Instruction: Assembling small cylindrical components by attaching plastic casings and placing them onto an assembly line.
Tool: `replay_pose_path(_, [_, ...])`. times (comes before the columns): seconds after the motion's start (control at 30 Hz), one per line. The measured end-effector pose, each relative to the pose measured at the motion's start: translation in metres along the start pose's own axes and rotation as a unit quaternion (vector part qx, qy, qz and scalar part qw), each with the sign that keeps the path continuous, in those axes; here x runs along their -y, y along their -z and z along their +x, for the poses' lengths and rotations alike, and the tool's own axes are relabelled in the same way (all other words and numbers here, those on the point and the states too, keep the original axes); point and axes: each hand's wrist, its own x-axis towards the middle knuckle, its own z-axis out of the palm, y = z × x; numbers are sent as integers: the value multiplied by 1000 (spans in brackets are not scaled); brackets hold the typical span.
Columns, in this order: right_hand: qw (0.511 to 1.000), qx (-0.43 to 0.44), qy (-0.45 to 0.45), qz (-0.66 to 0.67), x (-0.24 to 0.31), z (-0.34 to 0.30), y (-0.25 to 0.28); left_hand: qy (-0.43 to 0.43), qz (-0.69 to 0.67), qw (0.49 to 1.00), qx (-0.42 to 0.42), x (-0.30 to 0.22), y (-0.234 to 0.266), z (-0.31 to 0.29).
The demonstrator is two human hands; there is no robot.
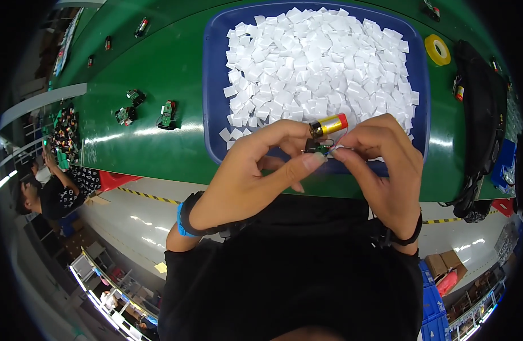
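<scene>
My left hand (247, 179) is closed, with thumb and fingers pinching a small green-and-black circuit board (317, 146). Just above the board sits a cylindrical battery (329, 125) with a gold body, black end and red end. Thin wires run beside it. My right hand (390, 165) is closed too, its thumb and fingertip pinching a small white piece (336, 148) against the board's right side. Whether that piece is a paper square or a plug I cannot tell. Both hands are over the near edge of a blue tray (213, 91) heaped with white squares (318, 68).
On the green table (142, 68) lie several circuit boards, one with a green top (167, 115), and loose batteries (141, 27). A yellow tape roll (437, 50) and a black bag (480, 108) are at the right. Another person (60, 190) works at the left.
</scene>
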Motion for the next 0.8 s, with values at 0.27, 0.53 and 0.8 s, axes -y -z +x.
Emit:
replay_pose_path(0.27, [985, -13, 113, -126, -2, -1, 0, 2, -24, 999, -40, 3, -3, 6])
replay_pose_path(0.53, [969, -86, -4, -232, -9, 5, 15, -70, -8, 994, -81, 3, 5, 5])
replay_pose_path(0.8, [986, 22, 134, -94, 13, 23, 9, -113, 167, 976, -80, -8, 5, -2])
